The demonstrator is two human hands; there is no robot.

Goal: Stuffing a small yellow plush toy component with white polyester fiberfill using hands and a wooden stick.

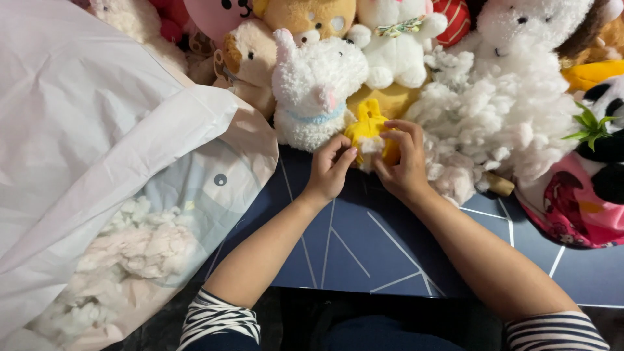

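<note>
A small yellow plush toy sits at the far edge of the dark blue table, with white stuffing showing at its lower opening. My left hand pinches its lower left side. My right hand grips its right side, fingers curled over the yellow fabric. Both hands hold the toy between them. A heap of loose white stuffing lies just right of my right hand, touching it.
A large white plastic bag holding stuffing fills the left side. Several plush animals line the back, among them a white one with a blue collar. A pink patterned plush lies at right.
</note>
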